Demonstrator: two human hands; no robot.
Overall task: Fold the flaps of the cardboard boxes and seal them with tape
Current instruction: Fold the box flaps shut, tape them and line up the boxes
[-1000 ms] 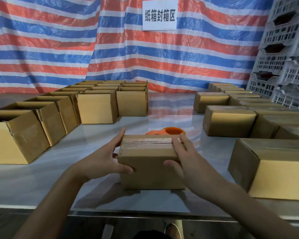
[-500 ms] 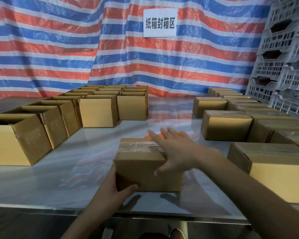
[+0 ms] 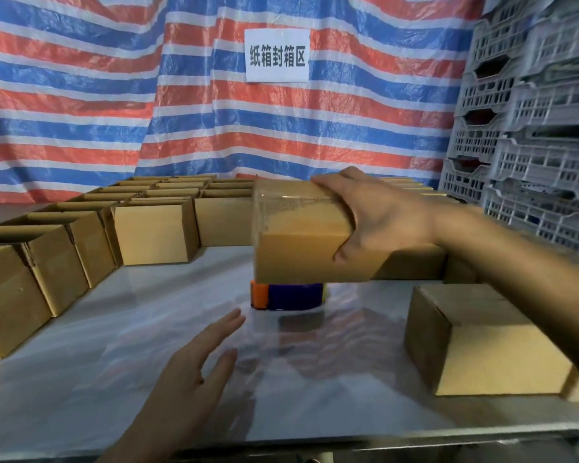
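My right hand (image 3: 378, 215) grips a taped, closed cardboard box (image 3: 298, 242) by its right end and holds it in the air above the table, clear tape showing along its top. Directly under the lifted box, an orange and blue tape dispenser (image 3: 286, 295) rests on the table, partly hidden by the box. My left hand (image 3: 194, 375) hovers low over the glossy table (image 3: 114, 345) with fingers spread and nothing in it. Several open-flapped boxes (image 3: 154, 228) stand in rows at the left.
Closed boxes stand on the right, the nearest (image 3: 475, 342) close to my right forearm. Grey plastic crates (image 3: 532, 128) are stacked at the far right. A striped tarp with a white sign (image 3: 276, 56) hangs behind. The table's metal front edge (image 3: 348, 439) runs along the bottom.
My right hand took the taped box by its end and lifted it up off the table toward the right. My left hand let go of the box and now hovers empty. The tape dispenser came into view.
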